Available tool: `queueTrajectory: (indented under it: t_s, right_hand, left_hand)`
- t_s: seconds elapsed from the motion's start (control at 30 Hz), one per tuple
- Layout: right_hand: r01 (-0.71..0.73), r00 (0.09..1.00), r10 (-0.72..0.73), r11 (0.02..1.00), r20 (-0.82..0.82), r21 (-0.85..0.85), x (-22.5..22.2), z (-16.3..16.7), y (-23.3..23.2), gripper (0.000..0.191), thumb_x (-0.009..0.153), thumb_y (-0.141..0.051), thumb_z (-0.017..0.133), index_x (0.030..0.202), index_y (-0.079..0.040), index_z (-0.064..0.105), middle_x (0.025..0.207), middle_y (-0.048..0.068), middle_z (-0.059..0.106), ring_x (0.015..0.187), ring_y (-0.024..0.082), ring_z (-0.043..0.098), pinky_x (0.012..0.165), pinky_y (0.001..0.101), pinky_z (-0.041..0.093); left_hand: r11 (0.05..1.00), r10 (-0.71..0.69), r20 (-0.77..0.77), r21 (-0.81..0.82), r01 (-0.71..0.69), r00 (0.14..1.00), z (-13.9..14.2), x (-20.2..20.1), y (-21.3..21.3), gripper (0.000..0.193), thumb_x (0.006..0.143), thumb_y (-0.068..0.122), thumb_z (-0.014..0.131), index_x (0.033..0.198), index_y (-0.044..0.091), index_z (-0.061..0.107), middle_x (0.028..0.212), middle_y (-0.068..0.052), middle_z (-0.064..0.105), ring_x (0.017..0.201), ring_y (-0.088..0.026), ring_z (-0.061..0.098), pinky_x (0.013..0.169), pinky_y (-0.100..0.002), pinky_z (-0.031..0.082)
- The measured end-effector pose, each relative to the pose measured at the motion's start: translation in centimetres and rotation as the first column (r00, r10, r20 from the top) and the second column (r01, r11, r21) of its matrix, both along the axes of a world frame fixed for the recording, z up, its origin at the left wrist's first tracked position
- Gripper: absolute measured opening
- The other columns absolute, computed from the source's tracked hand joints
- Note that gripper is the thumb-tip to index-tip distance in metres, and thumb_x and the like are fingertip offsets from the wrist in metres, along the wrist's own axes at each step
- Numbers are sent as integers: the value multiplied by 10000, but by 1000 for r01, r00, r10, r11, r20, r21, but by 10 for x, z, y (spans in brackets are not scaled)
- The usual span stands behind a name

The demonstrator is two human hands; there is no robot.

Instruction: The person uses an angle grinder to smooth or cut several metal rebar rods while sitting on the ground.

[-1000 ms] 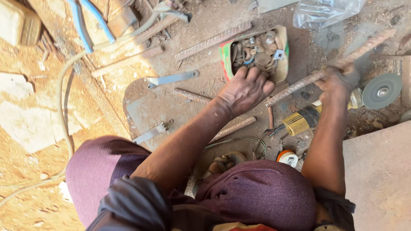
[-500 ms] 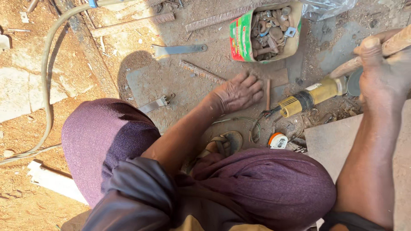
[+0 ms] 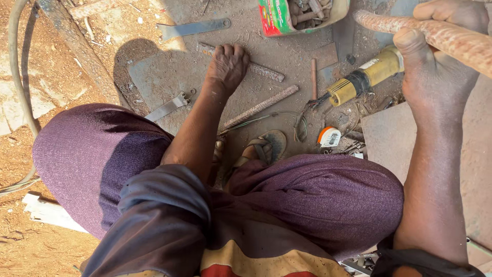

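Observation:
My left hand (image 3: 228,64) reaches down to the dirt floor. Its fingers curl over one end of a short rusty bar (image 3: 266,72) that lies flat there. My right hand (image 3: 441,56) is raised at the upper right, fist closed around a long rusty rod (image 3: 461,43) that slants down out of the frame. A second ribbed bar (image 3: 261,106) lies loose just below my left hand. My knees in purple trousers (image 3: 318,205) fill the lower part of the view.
A yellow power tool (image 3: 366,77) with wires lies between the hands. Behind it stands a green and red box of scrap pieces (image 3: 274,18). A tape measure (image 3: 329,137), a flat metal strip (image 3: 192,26), a bracket (image 3: 166,107), a sandal (image 3: 266,146) and a hose (image 3: 15,77) lie around.
My left hand slid left from flat on the ground onto the short bar and closed over it. My right hand lifted the long rod closer to the camera.

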State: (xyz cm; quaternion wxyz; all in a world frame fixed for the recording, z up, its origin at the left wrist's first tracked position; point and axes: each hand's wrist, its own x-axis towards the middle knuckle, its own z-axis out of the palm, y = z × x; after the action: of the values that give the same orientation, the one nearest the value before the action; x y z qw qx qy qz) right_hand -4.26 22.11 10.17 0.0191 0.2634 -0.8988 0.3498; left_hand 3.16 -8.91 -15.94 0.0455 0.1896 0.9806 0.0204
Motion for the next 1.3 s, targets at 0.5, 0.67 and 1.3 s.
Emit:
queueTrajectory:
  t_s: [0.5, 0.67, 1.3]
  right_hand:
    - [84, 996, -84, 995, 10, 54, 3, 4, -6, 312, 1091, -196, 744, 1231, 42, 598, 1205, 82, 596, 1068, 147, 578, 954, 263, 512]
    - [129, 990, -129, 992, 57, -8, 0, 10, -17, 370, 1084, -248, 791, 1224, 26, 588, 1223, 97, 581, 1089, 151, 563, 973, 282, 508]
    - [143, 987, -139, 989, 78, -41, -1, 13, -15, 496, 1069, -412, 821, 1211, 6, 594, 1220, 81, 583, 1108, 154, 578, 1015, 292, 529]
  left_hand:
    - [959, -50, 536, 263, -110, 843, 5, 51, 77, 242, 980, 165, 531, 1095, 70, 722, 1105, -179, 732, 996, -329, 742, 755, -454, 603]
    - [987, 34, 447, 126, -101, 894, 13, 37, 60, 314, 1002, 176, 511, 1243, 11, 626, 1138, -205, 689, 988, -370, 728, 732, -542, 605]
    - [985, 125, 533, 35, -169, 837, 26, -41, -6, 288, 1092, 212, 439, 1168, 75, 680, 1135, -164, 647, 1055, -298, 640, 899, -443, 529]
